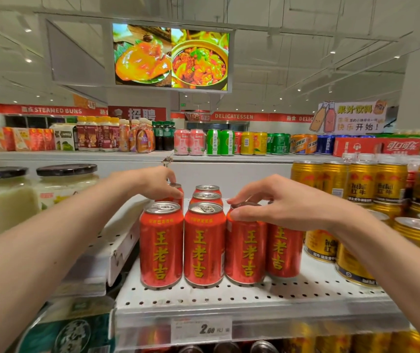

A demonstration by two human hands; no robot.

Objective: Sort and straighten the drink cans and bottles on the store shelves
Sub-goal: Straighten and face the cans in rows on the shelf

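Note:
Several red herbal-tea cans with yellow characters stand in rows on a white perforated shelf [242,294]. My left hand [156,183] reaches to the back of the left row and grips the top of a rear red can [179,196]. My right hand [277,202] pinches the rim of the third front red can [246,248], which leans slightly. The two front cans to its left [161,244] [204,243] stand upright with labels facing me. A fourth red can [284,248] is partly hidden under my right wrist.
Gold energy-drink cans [361,187] crowd the shelf to the right, some stacked. Large white jars with black lids [63,184] stand to the left beside a raised white tray edge [117,248]. A price tag [201,328] hangs on the shelf front. More drinks line the far shelf [204,142].

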